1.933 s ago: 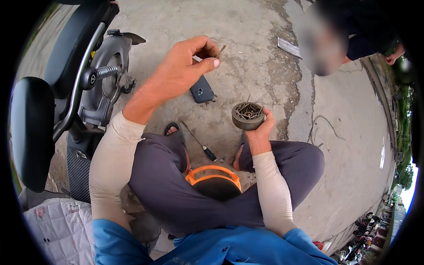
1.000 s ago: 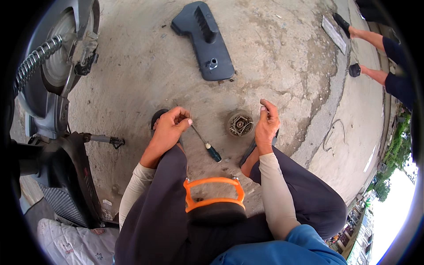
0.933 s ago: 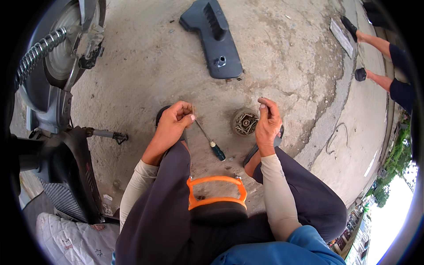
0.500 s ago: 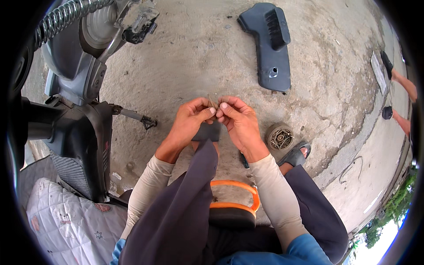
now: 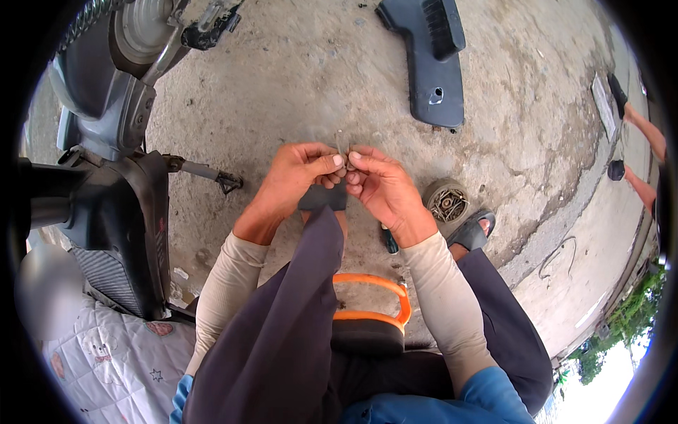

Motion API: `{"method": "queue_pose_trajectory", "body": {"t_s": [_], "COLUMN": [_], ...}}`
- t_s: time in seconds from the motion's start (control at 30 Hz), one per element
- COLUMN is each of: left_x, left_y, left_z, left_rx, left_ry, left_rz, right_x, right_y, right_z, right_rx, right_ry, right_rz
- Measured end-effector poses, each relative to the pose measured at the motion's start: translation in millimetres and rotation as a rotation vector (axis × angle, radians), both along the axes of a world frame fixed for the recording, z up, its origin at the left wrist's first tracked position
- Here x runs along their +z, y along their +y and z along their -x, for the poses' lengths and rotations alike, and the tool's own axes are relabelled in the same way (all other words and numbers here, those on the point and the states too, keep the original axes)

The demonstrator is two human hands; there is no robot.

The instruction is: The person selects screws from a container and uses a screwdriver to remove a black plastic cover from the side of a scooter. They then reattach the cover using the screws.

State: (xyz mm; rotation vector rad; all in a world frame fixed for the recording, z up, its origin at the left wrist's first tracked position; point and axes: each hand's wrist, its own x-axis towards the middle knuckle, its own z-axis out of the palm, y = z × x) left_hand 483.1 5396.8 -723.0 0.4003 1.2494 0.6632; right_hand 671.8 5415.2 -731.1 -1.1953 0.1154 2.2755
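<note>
Head view shows the left hand (image 5: 293, 180) pinching a thin piece (image 5: 340, 145), perhaps a screw, between thumb and forefinger. The right hand (image 5: 387, 189) has its fingertips bunched just beside; whether they grip anything, I cannot tell. The piece is above the ground, left of the bowl (image 5: 436, 187) of small hardware. A light pinch, steady wrists and both thumbs kept close suit something so slim.
</note>
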Motion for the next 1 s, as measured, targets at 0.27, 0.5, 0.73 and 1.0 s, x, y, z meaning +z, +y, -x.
{"method": "queue_pose_trajectory", "body": {"t_s": [0.27,0.5,0.73,1.0], "left_x": [7,-6,14,27], "left_y": [-2,-17,-1,17], "left_z": [-4,14,47,96], "left_rx": [-0.137,0.052,0.421,0.886], "left_ry": [0.063,0.056,0.123,0.073], "left_rz": [-0.025,-0.077,-0.258,-0.417], "right_x": [4,-48,-19,-40], "right_y": [-15,-38,-87,-146], "right_z": [-9,-36,-56,-75], "right_rx": [0.060,0.382,0.825,1.064], "right_ry": [-0.106,-1.058,-1.362,-1.319], "right_rz": [-0.110,-0.693,-1.042,-0.890]}}
